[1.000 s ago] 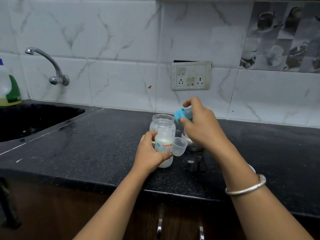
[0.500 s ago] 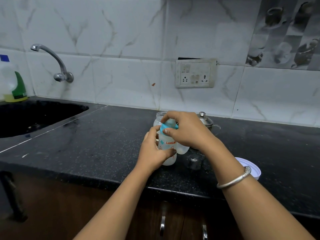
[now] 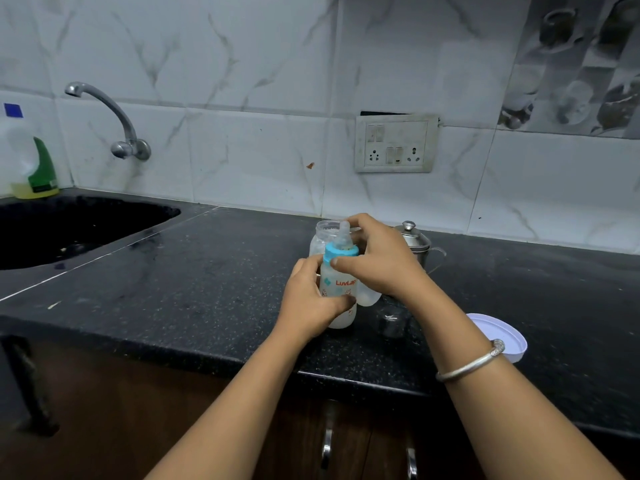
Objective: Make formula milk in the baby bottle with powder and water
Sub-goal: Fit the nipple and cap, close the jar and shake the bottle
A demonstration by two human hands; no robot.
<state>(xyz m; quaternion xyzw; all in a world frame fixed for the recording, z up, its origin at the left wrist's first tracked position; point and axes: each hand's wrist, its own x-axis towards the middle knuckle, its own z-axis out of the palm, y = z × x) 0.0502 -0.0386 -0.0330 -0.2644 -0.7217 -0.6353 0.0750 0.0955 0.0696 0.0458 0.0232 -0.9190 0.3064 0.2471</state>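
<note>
Black speckled stone makes the countertop (image 3: 194, 271), with white marble-pattern tiles on the wall behind it. Near its front edge stands the baby bottle (image 3: 337, 289), upright, with red lettering on its side and a blue collar (image 3: 340, 252) at the neck; a clear teat (image 3: 343, 233) rises from this collar. The left hand (image 3: 311, 299) is wrapped around the lower body of the bottle and grips it. The right hand (image 3: 377, 261) is closed over the top, its thumb and fingers pinching the blue collar. Just beside the bottle, partly hidden under the right hand, a clear cap (image 3: 367, 295) lies against it. Directly behind the bottle is a clear jar (image 3: 320, 237) with an open mouth; I cannot tell what is inside. A small steel pot (image 3: 415, 242) with a knob lid stands to the right of the jar. On the right wrist sits a silver bangle (image 3: 471, 362), and beyond it a white lid (image 3: 502, 336) lies flat on the counter. At far left are the dark sink (image 3: 69, 230), the curved tap (image 3: 114, 119) and a detergent bottle (image 3: 31, 164).
</note>
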